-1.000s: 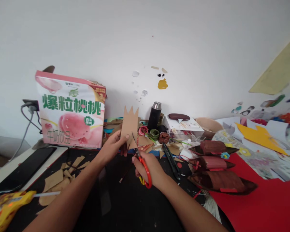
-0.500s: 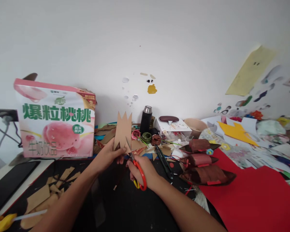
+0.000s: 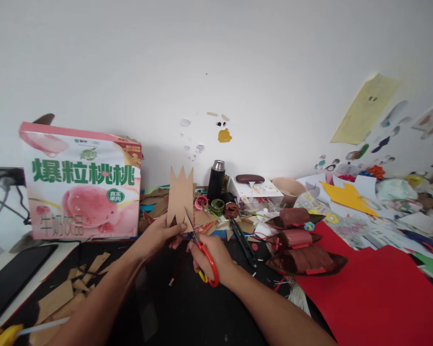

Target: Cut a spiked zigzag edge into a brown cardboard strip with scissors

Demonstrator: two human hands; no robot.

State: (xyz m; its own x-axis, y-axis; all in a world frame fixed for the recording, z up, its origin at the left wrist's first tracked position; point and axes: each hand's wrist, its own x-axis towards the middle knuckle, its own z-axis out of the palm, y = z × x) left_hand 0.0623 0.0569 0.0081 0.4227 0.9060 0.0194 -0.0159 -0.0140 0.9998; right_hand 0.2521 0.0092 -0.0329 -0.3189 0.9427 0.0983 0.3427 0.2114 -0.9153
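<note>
Upright in front of me is a tan piece of cardboard [image 3: 180, 196] with pointed teeth cut along its top edge and notches near its bottom. My left hand [image 3: 166, 234] pinches its lower end, the thumb on the near face. My right hand [image 3: 212, 257] is closed round the scissors [image 3: 212, 269], which have red and yellow handles. The scissor blades point up and lie against the cardboard's lower right part. A dark green utility knife [image 3: 243, 242] lies on the black mat just right of my right hand.
A pink drink carton [image 3: 82, 182] stands at left, cardboard scraps [image 3: 57, 295] before it. A black thermos [image 3: 216, 180], a white box [image 3: 256, 190] and a bowl [image 3: 290, 187] line the wall. Brown boat-shaped models [image 3: 306, 261] rest beside red paper [image 3: 375, 293]. A phone [image 3: 18, 278] lies far left.
The cardboard has shifted slightly left against the background, with the scissors still at its lower right part. Both hands keep their grip. The view has turned slightly.
</note>
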